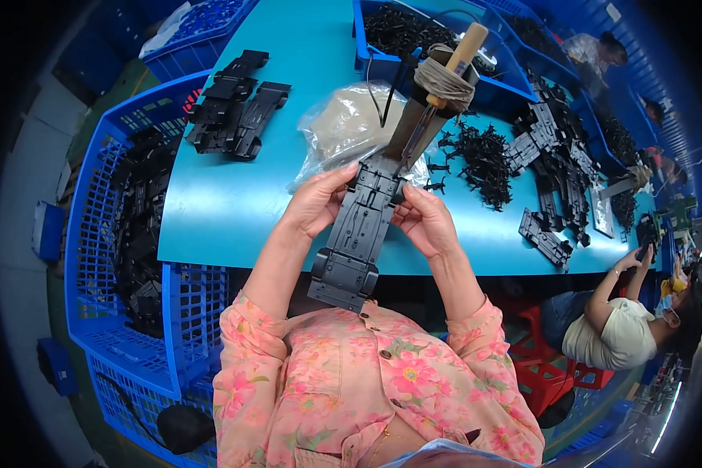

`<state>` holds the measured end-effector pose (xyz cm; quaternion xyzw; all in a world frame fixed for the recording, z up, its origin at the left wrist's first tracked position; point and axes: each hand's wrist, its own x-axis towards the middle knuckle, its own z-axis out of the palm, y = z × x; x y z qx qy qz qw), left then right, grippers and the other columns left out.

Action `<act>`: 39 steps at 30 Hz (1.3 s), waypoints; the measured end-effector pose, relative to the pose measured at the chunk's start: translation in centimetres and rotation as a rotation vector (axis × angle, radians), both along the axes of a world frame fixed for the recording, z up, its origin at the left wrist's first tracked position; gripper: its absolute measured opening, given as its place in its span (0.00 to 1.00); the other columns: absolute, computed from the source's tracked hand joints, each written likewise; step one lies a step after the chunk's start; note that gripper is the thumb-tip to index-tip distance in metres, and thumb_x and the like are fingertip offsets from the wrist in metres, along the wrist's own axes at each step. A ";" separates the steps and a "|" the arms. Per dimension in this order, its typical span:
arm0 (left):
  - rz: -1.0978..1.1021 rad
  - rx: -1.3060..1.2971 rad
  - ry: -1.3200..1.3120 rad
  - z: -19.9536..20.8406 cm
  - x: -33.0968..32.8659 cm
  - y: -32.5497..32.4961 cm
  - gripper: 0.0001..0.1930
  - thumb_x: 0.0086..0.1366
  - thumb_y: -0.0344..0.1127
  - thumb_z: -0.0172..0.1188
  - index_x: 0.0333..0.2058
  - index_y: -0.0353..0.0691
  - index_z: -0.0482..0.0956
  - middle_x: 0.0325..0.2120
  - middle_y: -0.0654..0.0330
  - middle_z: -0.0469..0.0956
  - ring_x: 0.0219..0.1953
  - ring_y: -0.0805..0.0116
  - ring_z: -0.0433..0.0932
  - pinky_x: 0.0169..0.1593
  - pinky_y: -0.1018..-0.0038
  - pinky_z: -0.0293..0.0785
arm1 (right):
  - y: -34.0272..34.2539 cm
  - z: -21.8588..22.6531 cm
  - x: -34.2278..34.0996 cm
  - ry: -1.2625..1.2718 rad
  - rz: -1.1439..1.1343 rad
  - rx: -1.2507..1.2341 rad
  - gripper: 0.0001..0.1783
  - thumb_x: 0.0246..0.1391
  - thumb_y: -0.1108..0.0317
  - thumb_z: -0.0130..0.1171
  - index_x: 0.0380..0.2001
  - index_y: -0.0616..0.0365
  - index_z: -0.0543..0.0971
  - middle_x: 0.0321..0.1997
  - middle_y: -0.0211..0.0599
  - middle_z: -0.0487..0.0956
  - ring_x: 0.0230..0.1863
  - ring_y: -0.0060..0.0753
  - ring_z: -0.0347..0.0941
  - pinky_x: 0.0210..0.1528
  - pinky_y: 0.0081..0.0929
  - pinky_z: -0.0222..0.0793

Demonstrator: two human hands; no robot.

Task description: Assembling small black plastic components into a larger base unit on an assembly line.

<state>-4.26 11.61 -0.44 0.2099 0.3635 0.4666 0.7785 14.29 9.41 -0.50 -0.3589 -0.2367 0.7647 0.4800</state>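
Between my hands is a black plastic toy-car chassis [356, 234], tilted lengthwise toward my body at the table's near edge. My left hand [320, 201] grips its far left side, thumb along the edge. On the far right side, my right hand [427, 218] pinches it with thumb and fingers. Just beyond the chassis, a wooden-handled tool [462, 62] with a thin metal shaft leans down toward its far end. Beige wrapping [444, 84] binds this tool to an upright stand. I cannot tell whether the shaft touches the chassis.
A blue crate [86, 226] of black parts stands left. Several chassis [238, 109] lie at the table's left; more [558, 156] are heaped right, beside small black parts [483, 160]. Behind the stand are a plastic bag [343, 117] and blue bin [360, 51]. Another person [608, 331] sits right.
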 end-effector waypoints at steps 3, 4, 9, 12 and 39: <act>-0.008 0.005 -0.009 -0.3 -0.1 0.1 0.09 0.55 0.39 0.58 0.31 0.40 0.75 0.21 0.71 0.71 0.21 0.85 0.65 0.26 0.85 0.67 | -0.1 0.2 0.0 -0.006 -0.005 -0.003 0.08 0.51 0.64 0.54 0.27 0.58 0.73 0.23 0.27 0.71 0.25 0.20 0.66 0.32 0.22 0.66; -0.008 0.005 -0.009 -0.2 0.0 0.0 0.09 0.55 0.39 0.58 0.31 0.40 0.75 0.21 0.71 0.71 0.21 0.85 0.65 0.26 0.85 0.67 | -0.1 0.2 0.0 0.008 -0.003 0.004 0.08 0.51 0.64 0.54 0.27 0.57 0.73 0.22 0.26 0.71 0.25 0.20 0.66 0.32 0.21 0.66; -0.030 -0.003 -0.017 -0.4 -0.2 0.0 0.10 0.55 0.39 0.58 0.32 0.39 0.74 0.23 0.70 0.71 0.21 0.84 0.66 0.28 0.84 0.68 | -0.1 0.3 -0.1 0.000 -0.016 -0.005 0.08 0.50 0.65 0.54 0.25 0.57 0.73 0.21 0.25 0.71 0.24 0.19 0.65 0.32 0.22 0.66; -0.023 0.006 -0.016 -0.4 -0.1 -0.1 0.10 0.55 0.39 0.58 0.32 0.39 0.75 0.23 0.70 0.71 0.22 0.84 0.66 0.28 0.84 0.69 | -0.1 0.3 0.0 0.002 -0.016 -0.006 0.08 0.50 0.65 0.54 0.24 0.57 0.73 0.21 0.26 0.71 0.23 0.19 0.66 0.32 0.22 0.66; -0.062 0.049 -0.056 -0.3 -0.3 -0.3 0.11 0.57 0.40 0.56 0.34 0.38 0.74 0.27 0.65 0.75 0.27 0.80 0.73 0.32 0.82 0.71 | 0.7 -0.8 1.0 0.001 0.076 0.068 0.10 0.49 0.66 0.56 0.30 0.62 0.75 0.27 0.31 0.75 0.27 0.21 0.69 0.35 0.22 0.67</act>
